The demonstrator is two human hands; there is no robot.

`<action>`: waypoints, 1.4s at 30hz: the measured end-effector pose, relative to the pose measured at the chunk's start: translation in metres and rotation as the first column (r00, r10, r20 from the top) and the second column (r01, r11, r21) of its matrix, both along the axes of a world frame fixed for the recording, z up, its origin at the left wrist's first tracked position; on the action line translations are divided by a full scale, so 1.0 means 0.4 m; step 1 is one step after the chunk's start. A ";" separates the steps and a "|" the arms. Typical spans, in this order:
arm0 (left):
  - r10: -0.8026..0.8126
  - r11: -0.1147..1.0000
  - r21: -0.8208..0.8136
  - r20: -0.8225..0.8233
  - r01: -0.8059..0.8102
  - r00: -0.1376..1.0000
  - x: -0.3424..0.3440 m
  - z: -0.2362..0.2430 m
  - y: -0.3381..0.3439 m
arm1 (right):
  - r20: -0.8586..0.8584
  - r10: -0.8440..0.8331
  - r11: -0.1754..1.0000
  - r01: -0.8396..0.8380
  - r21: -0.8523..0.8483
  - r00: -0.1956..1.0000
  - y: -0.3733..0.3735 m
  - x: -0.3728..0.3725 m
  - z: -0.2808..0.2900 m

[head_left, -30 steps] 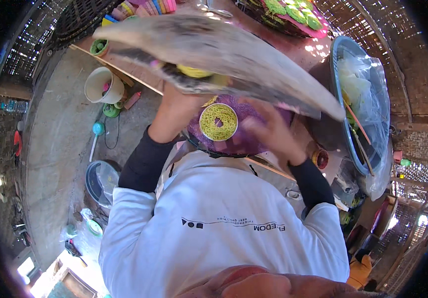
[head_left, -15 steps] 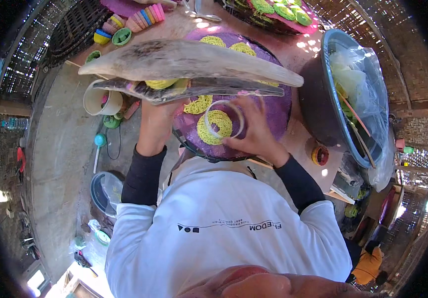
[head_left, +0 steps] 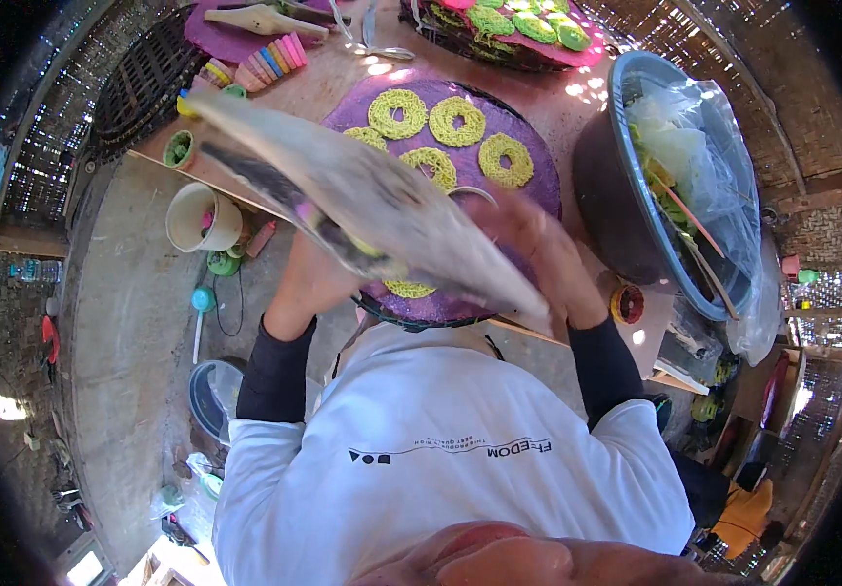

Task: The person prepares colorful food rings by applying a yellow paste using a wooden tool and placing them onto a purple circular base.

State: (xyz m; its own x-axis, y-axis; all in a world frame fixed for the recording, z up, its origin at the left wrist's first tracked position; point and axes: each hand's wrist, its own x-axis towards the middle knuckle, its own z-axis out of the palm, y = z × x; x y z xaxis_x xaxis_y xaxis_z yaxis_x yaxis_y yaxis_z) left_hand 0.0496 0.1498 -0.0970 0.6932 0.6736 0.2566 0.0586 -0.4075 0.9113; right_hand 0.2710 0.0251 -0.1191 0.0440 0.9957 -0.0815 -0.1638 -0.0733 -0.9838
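My left hand [head_left: 315,275] is closed round the underside of a long wooden press made of two pieces, a pale upper piece [head_left: 372,186] and a dark lower piece [head_left: 255,181]. Something yellow shows between the pieces. Motion blurs my right hand [head_left: 543,249], whose fingers pinch a pale ring mould [head_left: 475,192] above a round purple-covered tray [head_left: 538,190]. The right end of the press passes close to that hand, and I cannot tell if they touch. Several yellow lacy noodle rings [head_left: 457,121] lie on the tray, some hidden behind the press.
A large dark tub with a blue rim [head_left: 624,195] holds plastic bags and sticks on the right. Stacked coloured cups [head_left: 269,63] and another wooden press [head_left: 265,20] are at the back left. Green pieces [head_left: 528,24] fill a tray behind. A white bucket [head_left: 186,220] stands left.
The press has swung from nearly level to a steep slant, its right end coming down towards me. My right hand has shifted right and lifted the ring mould off the near noodle ring.
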 end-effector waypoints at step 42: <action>0.290 0.934 -0.354 0.826 0.044 0.483 0.087 0.123 0.242 | 0.223 0.131 0.979 -0.091 -0.180 0.966 0.065 -0.020 0.045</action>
State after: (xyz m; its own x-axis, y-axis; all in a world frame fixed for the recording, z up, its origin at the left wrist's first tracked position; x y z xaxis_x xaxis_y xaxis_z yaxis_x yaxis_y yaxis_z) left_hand 0.0843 0.2468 -0.0479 0.1402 0.8834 0.4471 -0.7864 -0.1751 0.5924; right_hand 0.2631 0.0511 -0.1010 -0.0284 0.9684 -0.2479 0.0869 -0.2447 -0.9657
